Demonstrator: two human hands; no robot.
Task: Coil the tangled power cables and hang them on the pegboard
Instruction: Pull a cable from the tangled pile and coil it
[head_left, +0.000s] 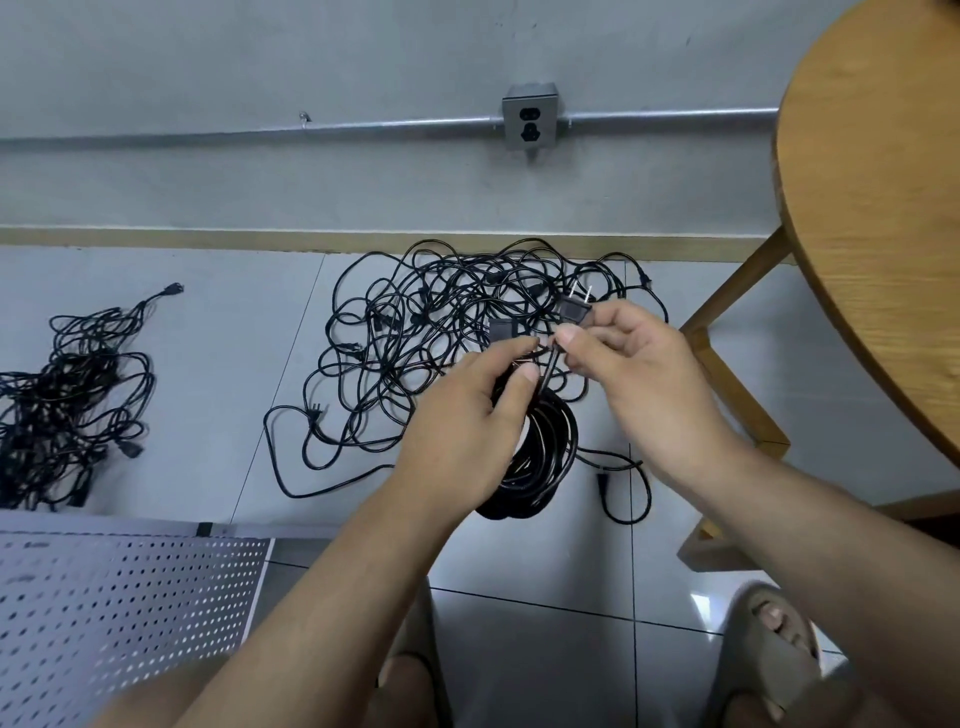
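At centre frame, left hand (467, 415) gripping coiled black cable (550, 457), right hand (649, 374) pinching its cord just below two-pronged plug (575, 312), tangled cable pile (415, 332) on floor behind, second tangle (67, 405) at left edge, pegboard (114, 613) lying lower left.

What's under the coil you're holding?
Under the coiled cable, held by the left hand with its plug in the right hand: grey floor tile and a loose connector. The tile directly beneath is covered.

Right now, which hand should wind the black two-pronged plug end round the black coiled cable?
Probably the right hand: it pinches the black two-pronged plug, while the left hand grips the black coiled cable steady.
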